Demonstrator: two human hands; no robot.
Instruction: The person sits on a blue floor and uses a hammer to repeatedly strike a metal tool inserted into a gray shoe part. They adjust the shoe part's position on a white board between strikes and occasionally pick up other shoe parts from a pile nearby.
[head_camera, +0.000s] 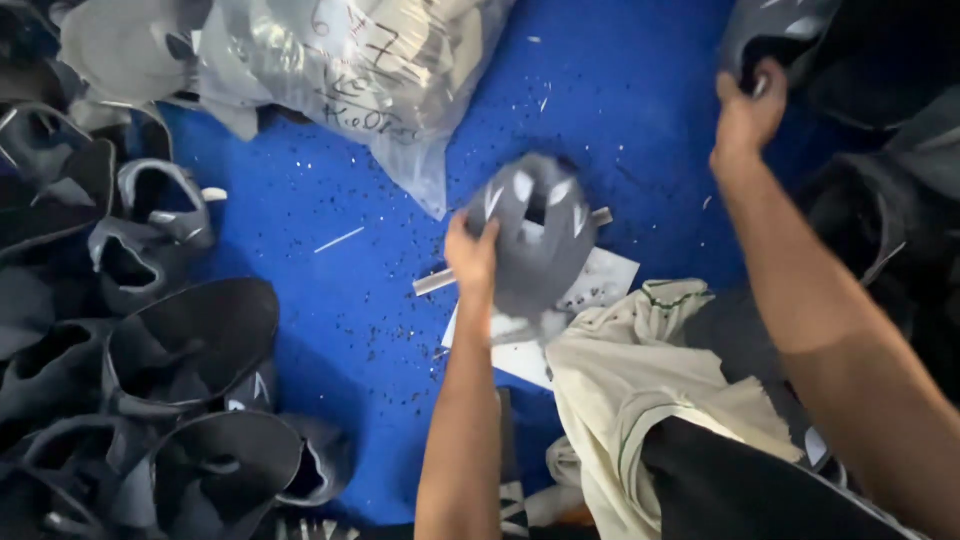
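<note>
My left hand (470, 255) grips a grey shoe upper (540, 235) with white markings, held above the blue table (360, 290); the piece is blurred. My right hand (748, 112) is stretched toward the upper right and grasps another dark grey shoe upper (775, 35) from a dark pile there. A thin metal rod (435, 282) and a white sheet of paper (600, 285) lie under the piece in my left hand.
A heap of dark grey shoe uppers (150, 360) fills the left side. A clear plastic bag (360, 70) of parts lies at the top. A cream cloth (630, 380) drapes at bottom centre. Dark pieces (890, 220) pile on the right. Small debris speckles the table.
</note>
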